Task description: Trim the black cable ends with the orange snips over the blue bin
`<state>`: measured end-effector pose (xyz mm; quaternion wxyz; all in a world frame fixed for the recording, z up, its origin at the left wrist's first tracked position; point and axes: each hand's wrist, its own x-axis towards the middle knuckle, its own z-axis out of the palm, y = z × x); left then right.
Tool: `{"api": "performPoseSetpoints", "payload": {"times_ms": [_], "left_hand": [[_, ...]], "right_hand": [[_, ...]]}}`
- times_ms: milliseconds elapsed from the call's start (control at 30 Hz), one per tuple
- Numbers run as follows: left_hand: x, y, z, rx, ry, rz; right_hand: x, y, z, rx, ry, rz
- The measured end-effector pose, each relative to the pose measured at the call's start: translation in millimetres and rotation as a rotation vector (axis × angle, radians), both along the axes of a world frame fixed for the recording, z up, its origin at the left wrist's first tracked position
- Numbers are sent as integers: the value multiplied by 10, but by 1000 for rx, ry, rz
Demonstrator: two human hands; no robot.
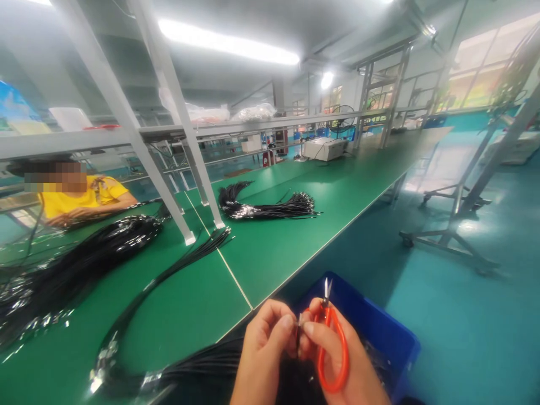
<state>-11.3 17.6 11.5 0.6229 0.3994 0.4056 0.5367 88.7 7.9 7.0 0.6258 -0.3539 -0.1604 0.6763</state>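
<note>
My left hand [265,349] is closed in a pinch on the end of a thin black cable [298,336]. Close against it, the fingertips of my right hand [356,357] pinch at the same cable end, where a small pale tip shows. Red-handled scissors [345,360] hang in my right hand, their blades pointing up and slightly parted, away from the cable. Below my left wrist a bundle of black cables [211,360] runs over the table's front edge. A blue bin [396,332] stands behind and below my right hand.
On the green table [270,253] lie a tied black cable bundle [270,211] and a large cable heap [84,264] at left. Metal shelf posts [185,124] rise from the tabletop. A person in a yellow top [63,199] sits across. A wheeled stand [451,230] is at right.
</note>
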Motion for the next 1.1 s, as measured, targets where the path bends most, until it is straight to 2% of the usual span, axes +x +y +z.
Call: {"api": "performPoseSetpoints", "payload": {"times_ms": [100,267,433,533,600,733,867,967,1100], "left_hand": [[9,-11,-3,67,15,0],[9,3,14,-45,-114,2],[39,22,35,1,-108,25],[24,22,44,-51,-210,-32],[1,22,47,-68,-203,-25],[-13,39,46,20,-39,52],[-40,53,36,114,109,22],[-116,25,40,254,424,141],[-177,-18,35,617,873,320]], "right_hand": [[0,34,-23,1,26,-11],[17,51,24,6,31,29],[12,38,58,-13,34,33],[2,55,34,-3,55,38],[-5,68,10,18,65,42],[-12,64,7,20,89,32],[-1,41,47,-1,98,35],[-2,45,50,10,105,17],[-31,71,44,1,118,-7]]}}
